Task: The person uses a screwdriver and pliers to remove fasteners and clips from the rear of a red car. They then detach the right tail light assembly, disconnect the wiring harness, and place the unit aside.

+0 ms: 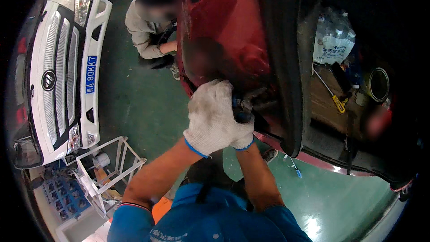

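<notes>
Both hands wear white knit gloves with blue cuffs and meet at the edge of a red vehicle body panel [224,22]. My left hand [209,116] shows its back, soiled with grey, and its fingers curl down over something hidden beneath. Partly behind it, my right hand [244,133] is closed low against the panel's corner. A dark blue-black part with a metallic piece [244,104] sticks out between the gloves and the bodywork. Its kind cannot be made out, and the fingertips of both hands are out of sight.
At far left stands a white truck front [58,76]; a white metal frame [107,170] is below it. Another person [145,31] crouches beyond the panel. Right, an open cargo space holds bagged bottles [333,38], a yellow-handled screwdriver [339,103] and a tape roll [378,85]. A blue-handled tool [298,173] lies on the floor.
</notes>
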`<state>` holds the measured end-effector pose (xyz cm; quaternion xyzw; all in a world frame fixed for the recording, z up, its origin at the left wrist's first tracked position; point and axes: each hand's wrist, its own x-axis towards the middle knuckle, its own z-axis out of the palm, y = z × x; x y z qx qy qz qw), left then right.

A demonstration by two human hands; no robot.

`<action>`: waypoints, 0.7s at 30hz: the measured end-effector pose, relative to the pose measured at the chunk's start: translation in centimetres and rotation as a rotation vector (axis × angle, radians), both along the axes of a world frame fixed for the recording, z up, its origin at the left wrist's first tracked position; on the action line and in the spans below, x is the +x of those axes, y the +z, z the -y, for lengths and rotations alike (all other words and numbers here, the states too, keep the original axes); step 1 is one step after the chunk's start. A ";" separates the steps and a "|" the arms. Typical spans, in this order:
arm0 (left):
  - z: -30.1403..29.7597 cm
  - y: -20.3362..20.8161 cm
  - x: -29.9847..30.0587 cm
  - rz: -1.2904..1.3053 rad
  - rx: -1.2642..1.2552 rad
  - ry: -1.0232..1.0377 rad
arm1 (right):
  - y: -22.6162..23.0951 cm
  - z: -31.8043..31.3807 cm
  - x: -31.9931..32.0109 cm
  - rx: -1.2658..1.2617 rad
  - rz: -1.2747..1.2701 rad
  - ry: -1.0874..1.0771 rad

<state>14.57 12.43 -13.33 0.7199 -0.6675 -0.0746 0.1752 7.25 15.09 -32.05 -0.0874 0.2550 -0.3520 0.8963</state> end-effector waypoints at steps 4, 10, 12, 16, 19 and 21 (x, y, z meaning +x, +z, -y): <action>0.0 0.9 -2.7 -0.197 0.184 0.193 | 0.9 -0.2 -4.4 -0.047 -0.063 0.029; -0.6 1.4 -5.5 -0.367 0.366 0.392 | 2.8 -1.3 -10.6 -0.081 -0.166 0.047; -0.1 1.5 -5.0 -0.307 0.359 0.324 | 2.8 -1.0 -10.0 -0.074 -0.167 0.018; -0.8 0.1 -2.7 -0.010 0.022 0.095 | 1.6 -0.3 -5.5 -0.038 -0.108 -0.016; -0.1 0.6 -0.3 0.175 0.050 -0.046 | 0.9 0.4 -1.6 -0.012 -0.048 -0.045; 0.2 0.6 0.1 0.184 0.014 -0.058 | 0.7 0.2 -0.1 0.003 -0.028 -0.045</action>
